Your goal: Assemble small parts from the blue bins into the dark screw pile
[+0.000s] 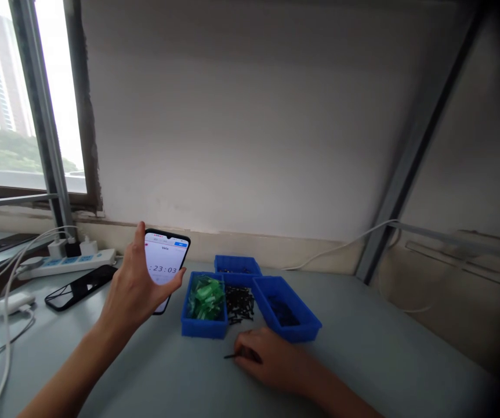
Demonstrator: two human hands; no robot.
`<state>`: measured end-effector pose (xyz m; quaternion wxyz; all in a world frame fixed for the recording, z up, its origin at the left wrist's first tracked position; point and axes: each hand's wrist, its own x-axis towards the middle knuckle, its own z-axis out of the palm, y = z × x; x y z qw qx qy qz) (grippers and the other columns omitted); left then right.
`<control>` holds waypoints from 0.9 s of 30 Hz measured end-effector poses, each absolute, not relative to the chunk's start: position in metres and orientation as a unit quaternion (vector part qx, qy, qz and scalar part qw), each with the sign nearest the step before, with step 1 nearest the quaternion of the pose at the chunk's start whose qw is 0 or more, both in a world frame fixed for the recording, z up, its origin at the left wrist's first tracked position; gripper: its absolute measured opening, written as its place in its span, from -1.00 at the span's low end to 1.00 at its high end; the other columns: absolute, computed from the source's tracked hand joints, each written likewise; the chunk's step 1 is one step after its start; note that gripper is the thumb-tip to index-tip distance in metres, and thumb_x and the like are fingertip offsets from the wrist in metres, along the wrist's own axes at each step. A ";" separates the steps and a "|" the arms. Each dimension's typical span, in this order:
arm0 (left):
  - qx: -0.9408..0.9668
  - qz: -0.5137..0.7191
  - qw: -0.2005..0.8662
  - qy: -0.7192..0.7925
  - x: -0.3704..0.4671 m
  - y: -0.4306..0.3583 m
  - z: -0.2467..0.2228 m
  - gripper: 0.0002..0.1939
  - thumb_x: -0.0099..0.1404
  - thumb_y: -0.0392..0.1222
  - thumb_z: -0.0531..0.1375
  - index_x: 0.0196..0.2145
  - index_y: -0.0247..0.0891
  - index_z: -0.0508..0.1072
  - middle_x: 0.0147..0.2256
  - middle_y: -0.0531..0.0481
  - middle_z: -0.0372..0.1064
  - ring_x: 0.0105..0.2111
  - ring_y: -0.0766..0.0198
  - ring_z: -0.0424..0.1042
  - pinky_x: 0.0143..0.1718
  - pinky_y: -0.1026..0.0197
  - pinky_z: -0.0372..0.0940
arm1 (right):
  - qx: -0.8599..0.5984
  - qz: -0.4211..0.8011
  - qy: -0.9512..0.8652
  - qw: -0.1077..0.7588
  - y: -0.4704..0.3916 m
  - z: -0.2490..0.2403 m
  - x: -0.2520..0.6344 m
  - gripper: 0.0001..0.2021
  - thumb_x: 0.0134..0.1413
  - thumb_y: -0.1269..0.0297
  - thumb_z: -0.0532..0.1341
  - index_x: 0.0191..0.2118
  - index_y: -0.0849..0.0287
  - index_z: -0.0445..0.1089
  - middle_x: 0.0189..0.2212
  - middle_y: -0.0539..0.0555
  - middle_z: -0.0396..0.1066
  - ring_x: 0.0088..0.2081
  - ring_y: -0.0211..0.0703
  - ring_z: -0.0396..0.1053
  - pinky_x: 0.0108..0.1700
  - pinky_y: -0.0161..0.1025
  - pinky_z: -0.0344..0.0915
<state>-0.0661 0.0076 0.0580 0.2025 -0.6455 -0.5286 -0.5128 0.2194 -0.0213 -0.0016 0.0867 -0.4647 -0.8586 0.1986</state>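
Note:
A phone (167, 255) stands upright with its lit screen showing digits ending in 23:03. My left hand (139, 278) is raised at its left side, thumb and fingers spread apart around the screen's edge; whether it bears the phone's weight cannot be told. My right hand (261, 357) rests low on the table, its fingers pinched on a thin dark screw-like piece (229, 356). Behind that hand lies a pile of black screw-like pieces (239, 305). A blue bin (204, 330) with green pieces in clear plastic (207, 297) stands left of the pile.
Right of the pile is a blue bin (304, 332) with dark pieces; another blue bin (236, 264) stands behind. A second phone (80, 287), a power strip (71, 264) and white cables (8, 325) occupy the left. A wall and metal frame bars (400, 168) bound the table (154, 371).

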 end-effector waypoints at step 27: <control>-0.700 -0.163 -0.033 -0.694 -0.198 0.119 -0.020 -0.68 -0.03 0.01 0.19 -0.35 -0.24 0.45 -0.36 -0.20 0.56 -0.27 -0.18 0.56 -0.29 0.01 0.42 | -0.421 0.187 -0.883 0.096 -0.018 -0.001 0.219 -0.86 0.18 0.35 0.23 -0.22 0.19 0.55 -0.34 0.07 0.54 -0.30 -0.15 0.42 -0.29 -0.30 0.21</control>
